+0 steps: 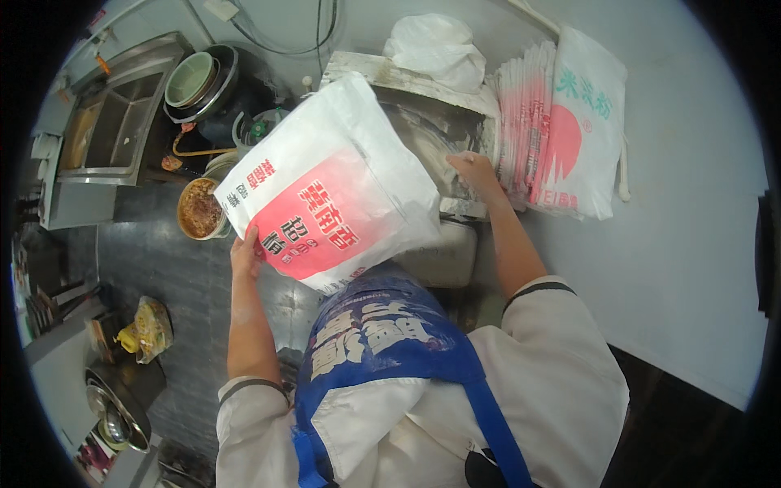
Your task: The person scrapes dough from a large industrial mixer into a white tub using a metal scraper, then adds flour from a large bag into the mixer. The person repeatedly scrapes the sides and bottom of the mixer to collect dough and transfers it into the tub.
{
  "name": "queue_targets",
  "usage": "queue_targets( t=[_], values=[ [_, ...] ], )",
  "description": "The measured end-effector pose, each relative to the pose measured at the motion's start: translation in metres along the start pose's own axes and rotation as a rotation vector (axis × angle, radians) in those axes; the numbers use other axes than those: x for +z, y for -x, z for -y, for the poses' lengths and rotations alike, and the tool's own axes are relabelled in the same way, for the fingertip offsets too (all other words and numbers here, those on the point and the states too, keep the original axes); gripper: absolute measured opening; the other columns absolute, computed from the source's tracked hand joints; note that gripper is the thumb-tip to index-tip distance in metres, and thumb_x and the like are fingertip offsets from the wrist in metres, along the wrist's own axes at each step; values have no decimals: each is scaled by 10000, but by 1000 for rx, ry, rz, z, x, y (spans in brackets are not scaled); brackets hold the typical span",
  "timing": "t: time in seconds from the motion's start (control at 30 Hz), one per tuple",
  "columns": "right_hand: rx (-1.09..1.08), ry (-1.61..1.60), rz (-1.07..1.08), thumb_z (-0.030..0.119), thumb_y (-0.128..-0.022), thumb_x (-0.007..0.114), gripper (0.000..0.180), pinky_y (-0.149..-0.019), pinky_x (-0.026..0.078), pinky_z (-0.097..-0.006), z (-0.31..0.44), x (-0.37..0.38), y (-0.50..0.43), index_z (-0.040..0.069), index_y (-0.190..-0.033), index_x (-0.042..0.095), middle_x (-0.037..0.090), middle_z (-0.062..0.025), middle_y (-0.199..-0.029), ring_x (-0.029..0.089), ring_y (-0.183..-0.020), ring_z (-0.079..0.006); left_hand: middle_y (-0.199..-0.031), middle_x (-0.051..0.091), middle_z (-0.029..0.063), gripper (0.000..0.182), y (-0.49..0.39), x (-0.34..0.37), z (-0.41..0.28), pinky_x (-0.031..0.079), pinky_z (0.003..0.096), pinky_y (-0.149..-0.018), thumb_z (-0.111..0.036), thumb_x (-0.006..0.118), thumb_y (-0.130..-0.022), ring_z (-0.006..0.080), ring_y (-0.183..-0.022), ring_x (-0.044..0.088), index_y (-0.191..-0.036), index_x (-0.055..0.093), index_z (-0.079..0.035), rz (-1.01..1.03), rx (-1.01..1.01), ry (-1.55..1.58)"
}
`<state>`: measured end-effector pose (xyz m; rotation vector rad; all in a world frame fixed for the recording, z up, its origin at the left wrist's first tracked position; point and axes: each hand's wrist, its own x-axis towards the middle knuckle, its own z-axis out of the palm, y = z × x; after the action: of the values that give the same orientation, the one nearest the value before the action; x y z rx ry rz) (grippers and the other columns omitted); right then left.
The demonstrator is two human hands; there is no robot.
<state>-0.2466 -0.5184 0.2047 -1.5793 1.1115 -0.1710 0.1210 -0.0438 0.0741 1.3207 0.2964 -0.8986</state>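
My left hand (245,255) grips the lower left edge of a white woven sack (390,207) with a pink printed panel and writing. The sack is held tilted in front of me and looks flat. It covers the left part of an open, powder-dusted bin (494,137) with pale powder on its inner surfaces. Over the right side of that bin is my right hand (473,172), its fingers curled. Whether those fingers hold something or touch the bin cannot be made out. A metal housing (448,253) shows below the bin, partly behind the sack.
Folded printed sacks (525,116) stand right of the bin, beside a larger one (583,128). A white bag (436,52) rests on the bin's back. At left are a steel sink (125,122), stacked basins (190,79) and a bucket of brown contents (201,210) on the dark floor (183,274).
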Motion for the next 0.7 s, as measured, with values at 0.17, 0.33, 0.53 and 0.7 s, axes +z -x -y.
queue_targets(
  t=[0.17,0.33,0.53,0.7],
  values=[
    [-99,-134,54,391,-968,818,703,-842,597,-365,34,66,-48,-46,-1465,582,745,-141,-1229,735,-1023,-210,-1060,786,57,310,12,5,-21,584,331,-653,-140,804,-975,182,-820,749,-1252,685,-69,141,-66,37],
    [29,-604,361,324,-985,806,582,-907,612,-414,78,105,-97,-48,-1388,610,740,-150,-1221,744,-1062,-241,-1361,711,110,576,35,20,-52,597,460,-944,-280,741,-1015,265,-1176,713,-1505,549,-46,260,14,71],
    [19,-748,452,144,-993,766,432,-889,638,-413,112,77,-60,-52,-1351,623,757,-139,-1192,770,-1016,-251,-1630,531,163,936,71,-6,-107,435,571,-1218,-753,535,-1015,347,-1509,499,-1589,471,-16,657,-135,536],
    [48,-768,562,78,-952,767,360,-890,637,-416,95,89,-16,-63,-1273,687,777,-160,-1150,775,-1002,-257,-1629,524,172,893,93,-7,-142,447,497,-1224,-650,520,-1075,313,-1442,569,-1628,397,40,476,-399,215]
  ],
)
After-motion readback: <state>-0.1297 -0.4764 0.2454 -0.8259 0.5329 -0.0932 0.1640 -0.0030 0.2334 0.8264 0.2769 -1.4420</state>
